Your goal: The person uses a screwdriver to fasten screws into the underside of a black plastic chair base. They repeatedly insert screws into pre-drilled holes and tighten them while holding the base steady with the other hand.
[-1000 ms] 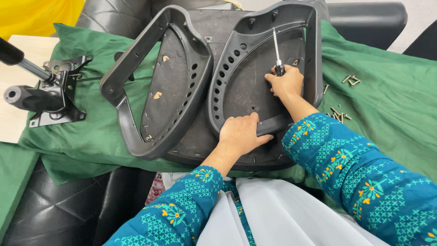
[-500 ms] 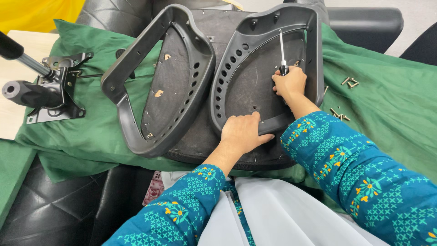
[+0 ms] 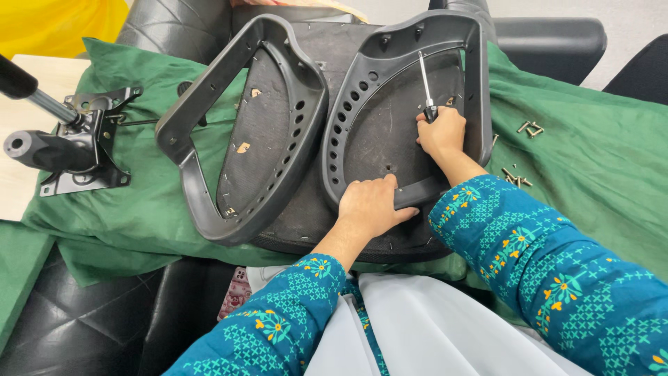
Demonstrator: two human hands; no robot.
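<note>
An upturned black chair seat (image 3: 299, 209) lies on a green cloth (image 3: 591, 167) in front of me, with two black plastic armrest frames on it. My left hand (image 3: 372, 205) presses flat on the near bar of the right armrest frame (image 3: 480, 83). My right hand (image 3: 442, 132) grips a screwdriver (image 3: 424, 83) by its handle; the metal shaft points away from me along the seat's underside, inside that frame. The left armrest frame (image 3: 188, 139) lies beside it, untouched.
A black metal chair tilt mechanism (image 3: 76, 146) with a lever rests at the left, partly on a pale wooden table (image 3: 21, 181). Loose screws (image 3: 532, 129) and more screws (image 3: 515, 177) lie on the cloth to the right. Black upholstered cushions (image 3: 62, 327) sit below left.
The view has shifted slightly. My right hand has nudged the screwdriver a little; my left hand stays on the frame's bar.
</note>
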